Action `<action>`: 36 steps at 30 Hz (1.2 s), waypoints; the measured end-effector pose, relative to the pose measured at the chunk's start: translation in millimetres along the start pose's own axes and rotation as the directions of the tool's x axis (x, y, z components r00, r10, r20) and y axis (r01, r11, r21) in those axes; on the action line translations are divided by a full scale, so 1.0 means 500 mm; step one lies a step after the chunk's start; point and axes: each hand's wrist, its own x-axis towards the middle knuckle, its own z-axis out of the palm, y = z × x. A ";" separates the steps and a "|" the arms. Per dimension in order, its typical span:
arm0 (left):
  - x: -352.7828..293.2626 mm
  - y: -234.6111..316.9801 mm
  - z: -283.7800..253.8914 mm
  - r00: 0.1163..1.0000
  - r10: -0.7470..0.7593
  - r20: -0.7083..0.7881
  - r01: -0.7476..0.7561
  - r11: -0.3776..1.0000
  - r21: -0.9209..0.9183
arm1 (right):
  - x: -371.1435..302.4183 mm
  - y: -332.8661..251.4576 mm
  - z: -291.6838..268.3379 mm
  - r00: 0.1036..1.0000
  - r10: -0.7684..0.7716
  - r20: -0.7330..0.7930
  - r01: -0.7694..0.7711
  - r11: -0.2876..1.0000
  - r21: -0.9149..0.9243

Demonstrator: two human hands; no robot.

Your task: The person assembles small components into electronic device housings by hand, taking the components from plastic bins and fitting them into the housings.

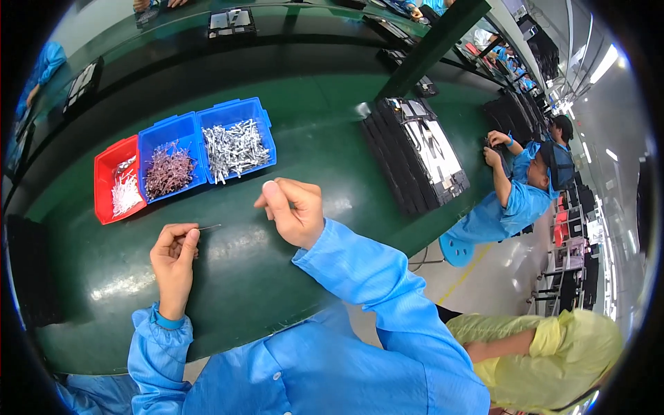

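My left hand point(176, 259) is over the green table point(311, 138), thumb and forefinger pinching a thin, dark, wire-like piece point(209, 227) that sticks out to the right. To its right, my right hand point(294, 211) is raised with the fingers curled in against the thumb. Whatever may be between those fingertips is too small or hidden to tell. Beyond my hands stand three joined bins: a red bin point(105, 176) with small white pieces point(125, 194), a blue bin point(155, 135) of thin purplish-brown pieces point(169, 171), and another blue bin point(266, 124) of silvery pieces point(235, 149).
A stack of black trays point(398, 162) holding flat white and silver parts stands at the right. Farther right a co-worker point(508, 190) in blue sits at the bench. A person in yellow point(546, 356) is close at my lower right. Dark trays point(31, 270) lie at the left edge.
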 end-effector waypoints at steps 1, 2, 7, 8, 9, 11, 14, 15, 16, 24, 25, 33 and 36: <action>0.000 0.001 -0.001 1.000 0.003 -0.005 -0.003 1.000 0.001 | -0.003 -0.002 -0.003 0.999 0.039 0.024 -0.039 0.999 -0.012; 0.000 0.000 -0.001 1.000 -0.007 -0.008 0.007 1.000 -0.003 | -0.004 0.000 -0.002 0.999 0.036 0.027 -0.035 0.999 -0.009; 0.000 -0.001 -0.003 1.000 -0.018 -0.010 0.017 0.999 -0.032 | 0.004 0.009 0.027 0.979 0.049 -0.197 -0.049 0.999 0.005; -0.001 -0.001 -0.003 1.000 -0.010 -0.009 0.009 1.000 -0.024 | 0.007 0.015 0.026 0.980 0.049 -0.193 -0.048 0.999 0.009; -0.001 -0.001 -0.003 1.000 -0.002 -0.008 0.002 1.000 -0.016 | 0.011 0.025 0.019 0.982 0.045 -0.185 -0.043 0.999 0.014; -0.003 -0.001 -0.003 1.000 -0.003 -0.012 0.003 1.000 -0.020 | 0.016 0.025 0.001 0.982 0.105 -0.159 -0.102 0.994 0.031; -0.001 0.000 0.002 1.000 0.002 -0.010 -0.002 1.000 -0.028 | 0.038 0.012 -0.022 0.931 0.271 -0.243 -0.254 0.962 0.099; -0.001 0.000 0.005 1.000 0.010 0.000 -0.010 0.999 -0.036 | 0.050 0.000 -0.033 0.898 0.329 -0.291 -0.313 0.944 0.102; -0.003 0.001 0.003 1.000 0.002 -0.023 -0.002 1.000 -0.028 | 0.064 -0.008 -0.043 0.860 0.390 -0.330 -0.373 0.921 0.116; -0.002 0.006 0.009 1.000 0.024 -0.006 -0.025 0.999 -0.046 | 0.132 0.113 -0.204 0.924 0.151 -0.351 -0.270 0.907 -0.322; -0.004 0.005 0.005 0.999 0.046 -0.010 -0.046 0.999 -0.017 | 0.142 0.112 -0.213 0.953 0.125 -0.276 -0.269 0.766 -0.584; -0.002 0.003 0.007 0.998 0.067 0.019 -0.068 0.996 0.062 | 0.168 0.271 -0.318 0.976 0.035 0.216 0.217 -0.041 -0.975; -0.006 0.008 0.001 0.997 0.073 -0.002 -0.073 0.996 0.050 | 0.201 0.222 -0.275 0.936 0.250 0.248 0.326 -0.346 -0.880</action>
